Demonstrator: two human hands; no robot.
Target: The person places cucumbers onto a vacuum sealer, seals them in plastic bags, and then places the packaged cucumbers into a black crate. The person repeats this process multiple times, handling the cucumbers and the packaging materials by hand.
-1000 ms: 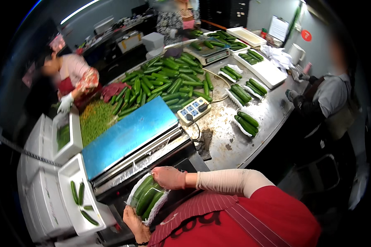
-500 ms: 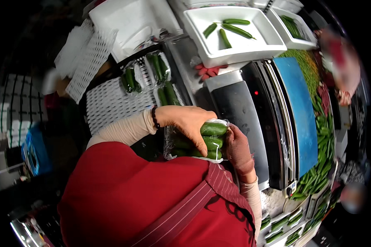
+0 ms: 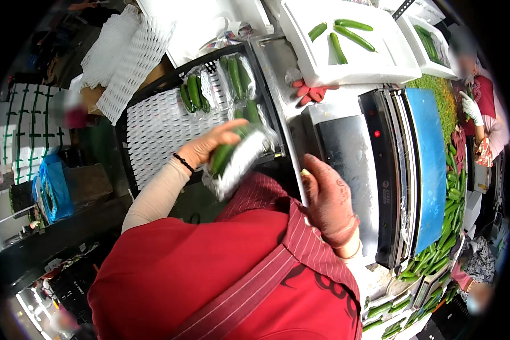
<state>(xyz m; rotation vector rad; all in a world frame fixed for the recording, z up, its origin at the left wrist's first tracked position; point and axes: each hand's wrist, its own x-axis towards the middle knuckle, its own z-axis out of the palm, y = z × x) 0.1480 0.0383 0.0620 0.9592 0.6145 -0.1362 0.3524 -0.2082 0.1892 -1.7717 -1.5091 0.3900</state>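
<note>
Fingers of the left hand (image 3: 209, 148) curl over the end of a wrapped tray of green cucumbers (image 3: 236, 160), thumb on top, the pack held in the air and tilted, just over the near edge of the black crate (image 3: 131, 116). The right hand (image 3: 330, 199) is off the pack, fingers loosely bent and holding nothing, resting at the edge of the steel plate of the wrapping machine (image 3: 351, 164). That pack looks light for one hand, but the clear film over it is slick and soft, so I would judge that a squeeze on the film would dent it or let it slide; the stiffer tray rim along the short end, where the fingers sit now, looks like the safer place to hold, with the palm under the base if it tips. The cucumbers themselves are firm, though they could shift inside the wrap when it is tilted this far. Out from the hand, the crate is lined with white foam netting (image 3: 164, 127) and has more wrapped packs (image 3: 232, 79) lying in it at the far side. Beyond the machine's plate runs a blue belt (image 3: 430, 164), and past it a heap of loose cucumbers (image 3: 450, 209). Up top sits a white foam box (image 3: 374, 59) with a few cucumbers inside, red gloves (image 3: 311, 90) beside it. At the far right another person's white-gloved hand (image 3: 471, 107) works.
</note>
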